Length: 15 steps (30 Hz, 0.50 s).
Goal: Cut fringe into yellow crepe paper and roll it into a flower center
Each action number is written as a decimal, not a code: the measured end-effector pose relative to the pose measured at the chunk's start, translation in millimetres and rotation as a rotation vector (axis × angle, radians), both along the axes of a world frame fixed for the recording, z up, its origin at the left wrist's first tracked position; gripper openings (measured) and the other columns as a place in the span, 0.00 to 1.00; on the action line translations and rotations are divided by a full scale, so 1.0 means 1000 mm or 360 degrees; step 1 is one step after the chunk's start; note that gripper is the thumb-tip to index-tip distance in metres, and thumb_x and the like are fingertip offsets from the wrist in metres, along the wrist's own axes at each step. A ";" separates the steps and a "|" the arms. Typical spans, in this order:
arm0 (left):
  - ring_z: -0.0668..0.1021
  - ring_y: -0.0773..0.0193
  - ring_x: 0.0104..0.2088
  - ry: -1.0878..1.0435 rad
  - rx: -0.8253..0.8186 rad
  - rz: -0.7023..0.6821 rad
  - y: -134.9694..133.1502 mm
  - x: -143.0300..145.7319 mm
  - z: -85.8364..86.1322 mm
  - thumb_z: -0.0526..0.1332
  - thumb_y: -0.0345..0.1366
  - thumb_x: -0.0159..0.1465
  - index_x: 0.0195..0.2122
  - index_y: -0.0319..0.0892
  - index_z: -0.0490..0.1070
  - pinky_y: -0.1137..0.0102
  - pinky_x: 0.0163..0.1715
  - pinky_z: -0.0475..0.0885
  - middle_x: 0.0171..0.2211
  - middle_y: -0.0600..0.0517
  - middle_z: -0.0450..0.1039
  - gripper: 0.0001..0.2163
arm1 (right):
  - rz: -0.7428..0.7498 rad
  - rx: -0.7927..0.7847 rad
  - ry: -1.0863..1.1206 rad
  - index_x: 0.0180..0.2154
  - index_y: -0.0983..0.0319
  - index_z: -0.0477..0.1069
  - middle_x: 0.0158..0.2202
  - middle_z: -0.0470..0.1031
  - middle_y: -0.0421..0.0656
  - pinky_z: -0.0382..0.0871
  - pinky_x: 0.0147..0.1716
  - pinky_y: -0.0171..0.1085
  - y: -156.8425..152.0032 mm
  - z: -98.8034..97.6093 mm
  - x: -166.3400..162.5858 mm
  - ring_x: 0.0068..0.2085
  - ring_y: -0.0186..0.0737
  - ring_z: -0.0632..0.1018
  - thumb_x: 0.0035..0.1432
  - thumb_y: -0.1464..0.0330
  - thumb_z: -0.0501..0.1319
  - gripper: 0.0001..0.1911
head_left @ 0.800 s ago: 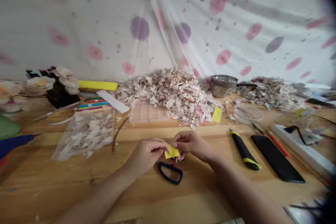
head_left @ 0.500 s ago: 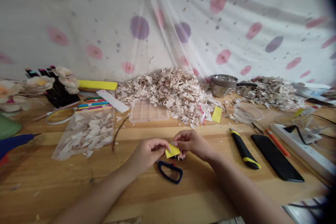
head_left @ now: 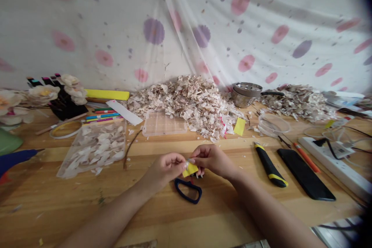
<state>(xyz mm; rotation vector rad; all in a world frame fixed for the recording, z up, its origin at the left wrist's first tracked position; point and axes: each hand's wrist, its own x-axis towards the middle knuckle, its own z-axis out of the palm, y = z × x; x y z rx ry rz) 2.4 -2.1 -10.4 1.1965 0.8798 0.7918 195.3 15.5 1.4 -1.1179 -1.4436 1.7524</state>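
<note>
My left hand (head_left: 165,168) and my right hand (head_left: 212,159) meet over the wooden table (head_left: 69,205), fingers pinched together on a small yellow paper piece (head_left: 190,169) held between them. Just below the paper lies a pair of blue-handled scissors (head_left: 188,190) on the table. Another yellow paper scrap (head_left: 240,126) lies beyond my right hand, at the foot of a big heap of pale flakes (head_left: 188,102).
A clear bag of flakes (head_left: 94,147), a clear compartment box (head_left: 164,123), coloured markers (head_left: 103,115) and paper flowers (head_left: 46,93) are to the left. To the right lie a black-yellow knife (head_left: 270,165), a black phone (head_left: 305,174), a power strip (head_left: 334,161), metal bowls (head_left: 247,93) and a second heap (head_left: 299,102).
The yellow piece has tilted slightly between my fingertips and my hands have shifted a little. The view has dropped slightly; nothing else has moved.
</note>
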 end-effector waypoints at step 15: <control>0.79 0.64 0.29 -0.0087 -0.0016 0.0142 -0.001 0.007 0.002 0.70 0.36 0.47 0.32 0.39 0.69 0.70 0.32 0.73 0.27 0.51 0.79 0.14 | 0.0004 0.0089 0.0064 0.35 0.64 0.66 0.19 0.72 0.36 0.65 0.17 0.28 0.000 -0.003 -0.003 0.17 0.28 0.71 0.48 0.55 0.67 0.21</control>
